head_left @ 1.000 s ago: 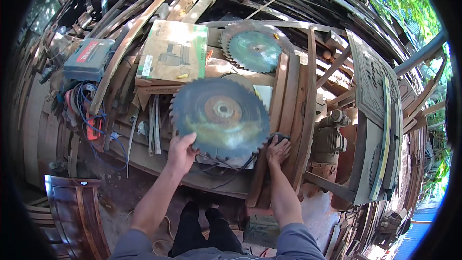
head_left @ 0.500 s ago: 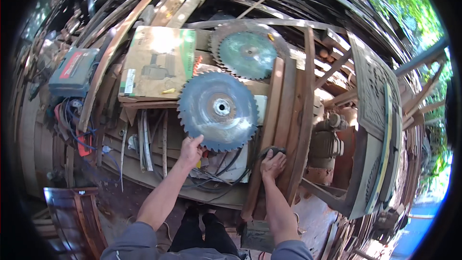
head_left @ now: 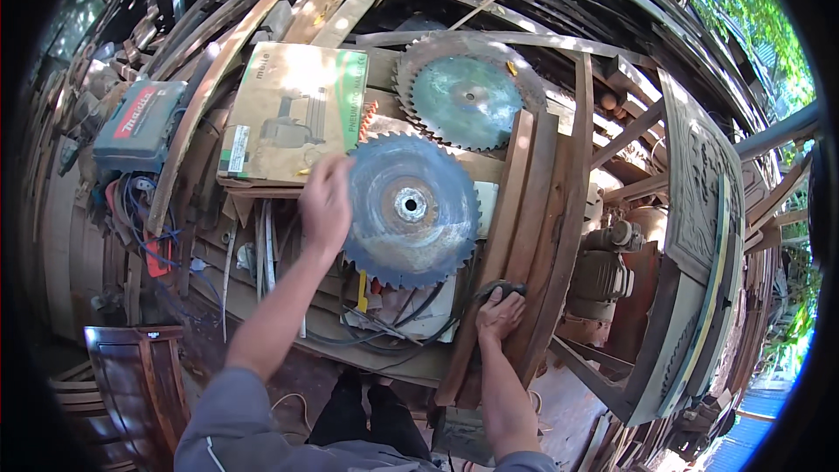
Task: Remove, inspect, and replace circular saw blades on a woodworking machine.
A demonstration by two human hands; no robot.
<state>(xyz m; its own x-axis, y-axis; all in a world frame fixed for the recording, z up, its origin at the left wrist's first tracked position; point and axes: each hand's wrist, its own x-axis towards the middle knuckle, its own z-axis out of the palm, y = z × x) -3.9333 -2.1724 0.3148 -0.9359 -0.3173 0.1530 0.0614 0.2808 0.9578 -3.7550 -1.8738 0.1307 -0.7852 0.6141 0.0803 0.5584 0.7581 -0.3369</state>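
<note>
A large round saw blade [head_left: 384, 240] with a toothed rim and a centre hole lies flat in front of me. My left hand [head_left: 325, 210] is over the blade's left edge, beside the cardboard box [head_left: 249, 144]. Motion blurs its fingers, so their grip cannot be read. On the wooden planks [head_left: 511, 201] to the right, my right hand [head_left: 501, 313] is closed over a small dark object [head_left: 500, 288]. Most of that object is hidden under the fingers. Beyond the first blade lies a second saw blade [head_left: 446, 109], greenish on top of a wider brown toothed disc.
A blue-grey tool case [head_left: 140, 127] stands at the left above tangled blue cord [head_left: 144, 201]. Black cables [head_left: 393, 332] lie below the blade. A dusty motor [head_left: 599, 275] and a carved panel [head_left: 703, 183] stand at the right. Stacked timber [head_left: 350, 0] fills the back.
My left hand has left the blade's lower rim and moved up to its left edge, near the box. The right hand stays on the dark object. The view has shifted slightly.
</note>
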